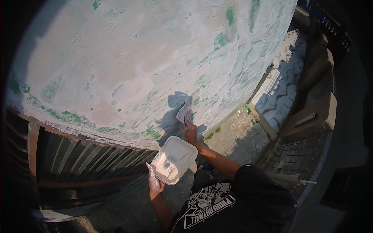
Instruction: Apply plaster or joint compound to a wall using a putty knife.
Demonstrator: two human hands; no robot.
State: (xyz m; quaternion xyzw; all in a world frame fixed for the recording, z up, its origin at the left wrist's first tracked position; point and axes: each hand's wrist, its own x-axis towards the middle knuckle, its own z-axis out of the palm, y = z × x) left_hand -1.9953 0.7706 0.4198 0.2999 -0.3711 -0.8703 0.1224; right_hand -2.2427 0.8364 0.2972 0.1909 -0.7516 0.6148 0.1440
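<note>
My left hand (154, 180), smeared with white paste, grips the lower left edge of a shallow rectangular tub (175, 149). The tub is coated in whitish paste, with a greyish patch in its lower part. At the wall (128, 66), my right hand (190, 130) is closed on a thin, flat, pale spreader (182, 113). The spreader is at or close to the wall's surface; I cannot tell whether it touches. White and beige filler covers the wall in uneven coats, with green paint showing through in patches. My right hand and the spreader cast a dark shadow on it.
Below the wall on the left is a slatted window or grille (85, 159) with a brown frame. A concrete ledge or floor (237, 128) lies at the wall's foot to the right. Farther right are pale wavy-edged roofing or paving (281, 85) and a low brown wall (311, 116).
</note>
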